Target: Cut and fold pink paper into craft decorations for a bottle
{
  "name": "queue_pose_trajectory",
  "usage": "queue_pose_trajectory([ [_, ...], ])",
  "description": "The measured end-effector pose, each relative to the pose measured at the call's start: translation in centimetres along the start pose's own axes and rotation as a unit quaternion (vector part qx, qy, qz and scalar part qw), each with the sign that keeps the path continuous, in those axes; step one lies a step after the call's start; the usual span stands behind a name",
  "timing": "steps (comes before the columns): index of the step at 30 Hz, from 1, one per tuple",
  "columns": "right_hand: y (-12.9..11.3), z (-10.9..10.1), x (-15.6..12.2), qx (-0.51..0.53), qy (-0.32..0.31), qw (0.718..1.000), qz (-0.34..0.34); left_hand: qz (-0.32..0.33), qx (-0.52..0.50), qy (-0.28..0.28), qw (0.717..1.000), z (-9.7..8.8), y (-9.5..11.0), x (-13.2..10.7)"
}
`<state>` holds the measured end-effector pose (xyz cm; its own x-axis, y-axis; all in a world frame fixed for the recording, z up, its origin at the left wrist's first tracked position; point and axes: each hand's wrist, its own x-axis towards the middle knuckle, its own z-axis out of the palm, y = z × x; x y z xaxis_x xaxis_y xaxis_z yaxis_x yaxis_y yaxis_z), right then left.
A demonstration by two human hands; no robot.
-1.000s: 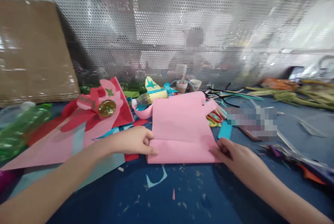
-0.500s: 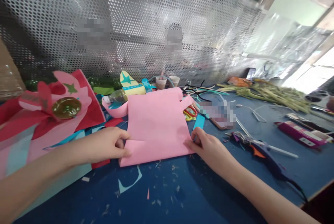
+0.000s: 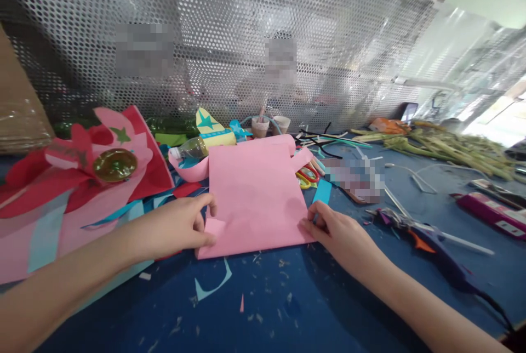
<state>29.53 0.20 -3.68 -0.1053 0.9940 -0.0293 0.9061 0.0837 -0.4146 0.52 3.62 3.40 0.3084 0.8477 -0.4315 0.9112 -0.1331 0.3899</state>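
A pink sheet of craft paper [image 3: 257,194] lies in front of me on the blue table, its near edge folded over. My left hand [image 3: 184,224] is at its lower left corner, thumb on a small folded flap [image 3: 215,226] and fingers curled at the left edge. My right hand [image 3: 337,227] pinches the lower right corner between thumb and fingers. Behind the sheet, a curled pink strip [image 3: 193,171] and a short pink strip [image 3: 302,159] stick out on either side. What lies under the sheet is hidden.
A red and pink paper flower [image 3: 115,165] stands at left. Scissors [image 3: 308,175], a blue strip [image 3: 322,192], a glue gun [image 3: 439,254] with a cord and a purple box [image 3: 493,213] lie at right. Paper scraps [image 3: 213,284] litter the front. A perforated silver sheet [image 3: 230,40] rises behind.
The flap at the lower left looks smaller, and my left index finger has lifted slightly away from my thumb. My right hand keeps its corner. The whole view has shifted a little.
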Motion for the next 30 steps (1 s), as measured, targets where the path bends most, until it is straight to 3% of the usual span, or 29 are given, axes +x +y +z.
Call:
queue_pose_trajectory([
  [15,0.3,0.1,-0.1,-0.018,-0.005,1.0,-0.022,0.057,0.048,0.008,0.997,1.1,1.2,-1.1],
  [20,0.3,0.1,-0.1,-0.028,-0.003,0.999,-0.029,0.06,0.152,0.042,0.986,1.4,1.1,-1.5],
  [23,0.2,0.1,-0.1,-0.034,0.009,0.999,-0.038,0.076,0.223,0.076,0.969,2.5,1.4,-1.7],
  [26,0.0,0.0,-0.1,-0.042,0.021,0.998,-0.045,0.155,0.247,0.158,0.943,4.9,1.9,-1.9],
  [29,-0.1,-0.1,-0.2,-0.045,0.029,0.997,-0.052,0.327,0.243,0.244,0.88,7.5,2.3,-2.4],
  [30,-0.2,-0.1,-0.2,-0.046,0.032,0.997,-0.054,0.346,0.24,0.258,0.87,8.2,2.3,-2.6],
])
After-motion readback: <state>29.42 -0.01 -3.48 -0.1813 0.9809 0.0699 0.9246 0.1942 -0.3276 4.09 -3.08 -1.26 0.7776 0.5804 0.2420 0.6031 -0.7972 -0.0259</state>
